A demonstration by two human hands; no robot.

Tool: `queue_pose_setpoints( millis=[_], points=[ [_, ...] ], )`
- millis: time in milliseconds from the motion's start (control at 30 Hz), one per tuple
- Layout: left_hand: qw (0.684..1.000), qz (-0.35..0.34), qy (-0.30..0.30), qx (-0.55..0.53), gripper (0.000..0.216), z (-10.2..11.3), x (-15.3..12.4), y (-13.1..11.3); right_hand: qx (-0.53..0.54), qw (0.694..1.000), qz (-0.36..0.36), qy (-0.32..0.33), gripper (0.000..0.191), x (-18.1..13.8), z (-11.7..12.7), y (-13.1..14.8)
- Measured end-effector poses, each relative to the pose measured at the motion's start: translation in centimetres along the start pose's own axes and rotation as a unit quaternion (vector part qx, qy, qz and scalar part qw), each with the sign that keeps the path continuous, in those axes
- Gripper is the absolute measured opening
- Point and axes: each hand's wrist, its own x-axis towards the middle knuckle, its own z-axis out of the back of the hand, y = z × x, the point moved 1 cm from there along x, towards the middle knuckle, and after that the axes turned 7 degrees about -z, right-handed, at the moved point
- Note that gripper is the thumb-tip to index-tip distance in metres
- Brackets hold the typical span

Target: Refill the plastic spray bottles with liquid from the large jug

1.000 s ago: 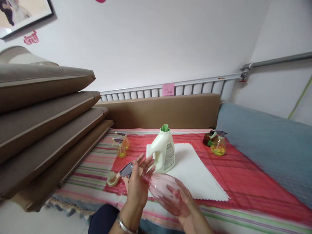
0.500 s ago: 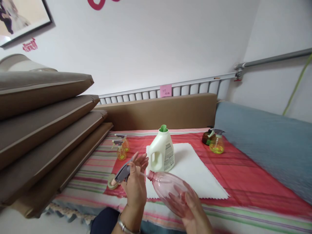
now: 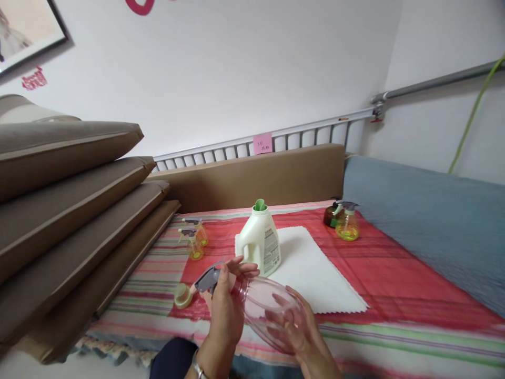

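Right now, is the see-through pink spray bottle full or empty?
Empty: the clear pink plastic spray bottle lies tilted between the left hand and right hand, and no liquid shows inside.

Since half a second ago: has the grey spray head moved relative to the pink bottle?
Yes. The spray head in the left hand has come back against the pink bottle neck.

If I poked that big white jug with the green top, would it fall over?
Probably not easily. The white jug stands upright on a broad base on the white cloth, so it looks steady. It sits on soft bedding, so a hard poke near the top might tip it.

Clear pink bottle (image 3: 268, 310), grey sprayer (image 3: 207, 278); striped, seemingly red-centred cloth (image 3: 394, 273).
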Motion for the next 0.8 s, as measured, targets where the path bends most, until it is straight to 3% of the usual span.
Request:
queue_pose_setpoints(
  millis=[100, 167, 233, 300, 367, 467, 533, 600, 700, 733, 800],
  points=[
    [0.998, 0.013, 0.061, 0.005, 0.031, 0.0, -0.1, 0.0, -0.033, 0.989, -0.131, 0.056, 0.072, -1.1, 0.0, 1.3],
    [0.993, 0.028, 0.114, 0.008, 0.03, -0.1, -0.1, -0.1, -0.032, 0.952, -0.269, 0.14, 0.067, -1.7, 0.0, 2.0],
    [0.989, 0.041, 0.144, 0.01, 0.032, -0.1, -0.1, -0.2, -0.005, 0.909, -0.353, 0.22, 0.071, -2.0, 0.1, 2.0],
    [0.989, 0.045, 0.142, 0.021, 0.034, 0.0, 0.0, -0.2, 0.034, 0.905, -0.347, 0.244, 0.074, -2.0, 0.4, 1.3],
    [0.992, 0.035, 0.118, 0.037, 0.036, 0.2, 0.1, -0.3, 0.058, 0.935, -0.28, 0.21, 0.079, -1.7, 0.7, 0.2],
    [0.996, 0.016, 0.07, 0.047, 0.036, 0.4, 0.2, -0.4, 0.059, 0.97, -0.182, 0.152, 0.109, -1.4, 1.1, -1.0],
    [0.997, 0.019, 0.066, 0.047, 0.035, 0.3, 0.1, -0.6, 0.062, 0.964, -0.198, 0.163, 0.105, -1.3, 1.3, -1.2],
    [0.993, 0.037, 0.1, 0.042, 0.034, 0.1, 0.0, -0.8, 0.072, 0.933, -0.283, 0.208, 0.077, -1.2, 1.4, -1.1],
    [0.989, 0.053, 0.135, 0.027, 0.034, 0.0, 0.0, -1.1, 0.086, 0.887, -0.369, 0.263, 0.08, -1.0, 1.8, -1.3],
    [0.99, 0.053, 0.126, 0.027, 0.034, 0.0, 0.0, -1.2, 0.086, 0.894, -0.351, 0.264, 0.08, -0.8, 1.9, -1.5],
    [0.994, 0.049, 0.091, 0.032, 0.035, 0.2, 0.2, -1.3, 0.082, 0.937, -0.247, 0.231, 0.09, -0.4, 2.2, -2.0]
  ],
)
